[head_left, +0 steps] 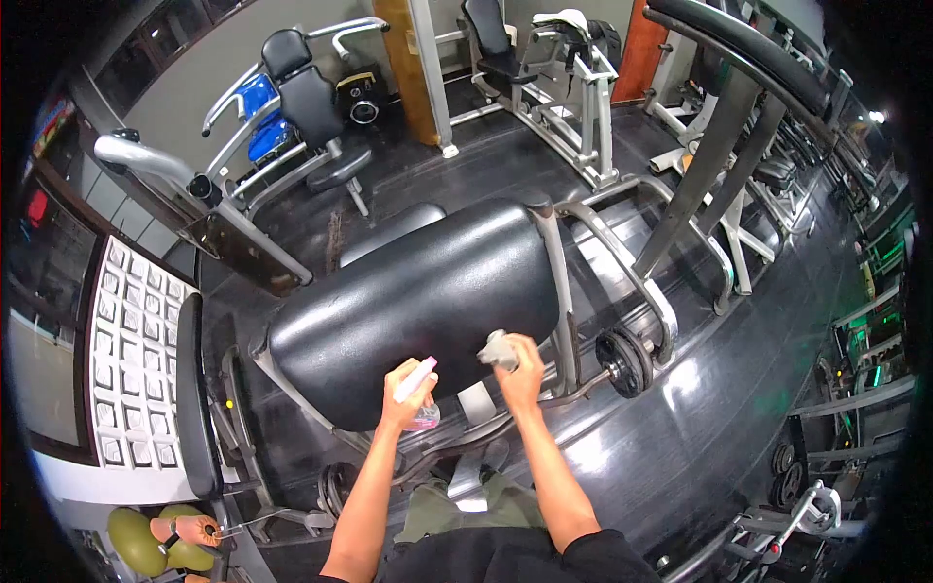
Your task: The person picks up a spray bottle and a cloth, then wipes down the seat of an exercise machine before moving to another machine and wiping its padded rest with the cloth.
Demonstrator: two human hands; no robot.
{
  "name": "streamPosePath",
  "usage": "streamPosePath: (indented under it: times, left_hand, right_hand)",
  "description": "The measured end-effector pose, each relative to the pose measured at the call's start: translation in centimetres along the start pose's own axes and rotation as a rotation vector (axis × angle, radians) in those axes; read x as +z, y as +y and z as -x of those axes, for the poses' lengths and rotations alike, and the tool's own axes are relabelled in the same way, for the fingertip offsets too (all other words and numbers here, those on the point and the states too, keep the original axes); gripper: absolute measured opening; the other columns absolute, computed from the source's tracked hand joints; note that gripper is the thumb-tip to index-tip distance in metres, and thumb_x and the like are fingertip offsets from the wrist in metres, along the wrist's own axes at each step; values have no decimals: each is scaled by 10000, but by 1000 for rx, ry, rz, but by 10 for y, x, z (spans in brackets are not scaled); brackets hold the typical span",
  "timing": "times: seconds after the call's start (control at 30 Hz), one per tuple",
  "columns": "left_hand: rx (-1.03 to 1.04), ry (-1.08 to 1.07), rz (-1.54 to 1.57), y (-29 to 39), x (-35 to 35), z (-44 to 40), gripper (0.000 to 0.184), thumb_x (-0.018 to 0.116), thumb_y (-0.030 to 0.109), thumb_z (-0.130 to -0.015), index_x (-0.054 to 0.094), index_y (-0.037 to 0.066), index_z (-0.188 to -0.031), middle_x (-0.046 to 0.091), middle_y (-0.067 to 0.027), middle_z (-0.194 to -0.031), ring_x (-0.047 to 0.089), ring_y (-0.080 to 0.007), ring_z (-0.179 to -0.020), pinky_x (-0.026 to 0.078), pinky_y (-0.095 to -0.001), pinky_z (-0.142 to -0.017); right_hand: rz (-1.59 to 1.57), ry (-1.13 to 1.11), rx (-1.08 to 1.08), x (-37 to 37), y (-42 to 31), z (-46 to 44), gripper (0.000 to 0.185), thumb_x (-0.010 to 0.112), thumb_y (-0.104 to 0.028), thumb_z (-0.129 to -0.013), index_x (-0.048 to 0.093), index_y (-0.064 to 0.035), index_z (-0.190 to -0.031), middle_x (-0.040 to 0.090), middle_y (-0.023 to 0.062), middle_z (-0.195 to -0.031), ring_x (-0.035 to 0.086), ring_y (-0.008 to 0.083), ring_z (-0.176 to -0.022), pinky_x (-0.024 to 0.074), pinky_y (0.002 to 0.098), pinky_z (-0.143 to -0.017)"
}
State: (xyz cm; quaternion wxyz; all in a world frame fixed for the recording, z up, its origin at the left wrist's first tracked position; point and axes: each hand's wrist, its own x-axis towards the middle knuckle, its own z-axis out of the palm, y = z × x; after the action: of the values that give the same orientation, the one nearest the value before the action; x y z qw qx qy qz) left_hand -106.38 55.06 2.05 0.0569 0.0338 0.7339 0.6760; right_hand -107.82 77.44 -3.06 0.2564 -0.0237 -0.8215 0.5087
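My left hand [410, 387] is wrapped round a spray bottle [425, 418] with a white and pink trigger head and pinkish liquid low in its clear body. My right hand [522, 371] grips a crumpled grey cloth [499, 350]. Both hands are over the near edge of a wide black padded bench [418, 291], whose glossy surface slopes in front of me. Whether the cloth touches the pad, I cannot tell.
A curved bar with weight plates [624, 361] runs below the pad's near side. Right of the pad rises a grey metal frame [695, 175]. A seated machine [306, 102] stands at the back left. At the lower left shows another person's hand [197, 530] beside rounded olive shapes.
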Motion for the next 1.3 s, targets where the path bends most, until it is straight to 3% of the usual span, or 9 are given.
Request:
streamPosePath:
  times: [0.1, 0.2, 0.33, 0.47, 0.7, 0.83, 0.93, 1.2, 1.3]
  left_hand:
    - [-9, -33, 26, 2, 17, -2, 107, 703, 70, -915, 660, -14, -865, 585, -26, -700, 597, -94, -516, 457, -256, -487]
    - [20, -95, 45, 13, 34, -10, 90, 689, 49, -916, 651, -14, -864, 587, -30, -718, 604, -92, -531, 463, -256, -495]
    - [-3, -163, 60, 20, 52, -26, 85, 683, 46, -918, 648, -15, -870, 591, -30, -727, 608, -96, -533, 467, -255, -499]
    - [-56, -257, 116, 8, 66, -44, 85, 678, 52, -920, 647, -17, -882, 594, -32, -728, 611, -97, -537, 474, -255, -506]
    - [-137, -259, 130, 3, 82, -62, 69, 673, 68, -913, 648, 5, -899, 600, -19, -709, 604, -99, -525, 475, -260, -507]
    - [-119, -278, 88, 5, 90, -69, 114, 662, 103, -928, 632, 0, -889, 634, -54, -745, 629, -140, -521, 462, -272, -482]
    - [-141, -270, 105, 9, 96, -74, 108, 663, 99, -921, 632, -2, -894, 635, -50, -745, 626, -141, -519, 463, -274, -482]
    - [-152, -249, 103, 16, 113, -84, 87, 653, 71, -899, 624, -9, -886, 628, -54, -719, 623, -140, -517, 484, -286, -491]
    - [-143, -264, 30, 12, 110, -84, 77, 647, 62, -896, 620, -10, -888, 629, -56, -713, 630, -146, -520, 494, -291, -495]
  right_hand:
    - [18, -262, -175, -3, 1, 14, 459, 758, 47, -602, 691, -101, -1031, 685, 66, -1071, 638, 305, -1049, 530, 404, -903]
    - [42, -311, -159, -20, 17, -2, 465, 771, 41, -592, 688, -106, -1024, 685, 63, -1067, 641, 299, -1040, 534, 402, -900]
    - [47, -108, -30, -32, 27, -30, 550, 800, 56, -552, 667, -72, -1071, 678, 103, -1107, 638, 330, -1060, 523, 406, -907]
    - [61, 33, 4, -20, 18, -19, 504, 782, 76, -589, 667, -56, -1062, 675, 125, -1109, 637, 348, -1071, 512, 415, -920]
    - [48, -45, 1, -30, 32, -12, 489, 739, 101, -616, 663, -49, -1074, 673, 136, -1097, 647, 354, -1038, 517, 412, -914]
    - [36, 145, 68, -31, 30, -49, 481, 749, 76, -627, 657, -43, -1084, 667, 145, -1110, 640, 363, -1057, 509, 418, -920]
    - [56, 146, 30, -32, 23, -58, 416, 745, 55, -650, 667, -19, -1052, 673, 155, -1072, 653, 361, -1028, 509, 400, -907]
    - [34, -75, 39, -41, 35, -16, 485, 741, 97, -582, 656, -17, -1046, 662, 158, -1070, 652, 364, -1031, 520, 404, -912]
    - [18, 37, 83, -44, 45, -38, 437, 733, 93, -650, 657, -17, -1066, 664, 167, -1090, 659, 364, -1032, 517, 396, -898]
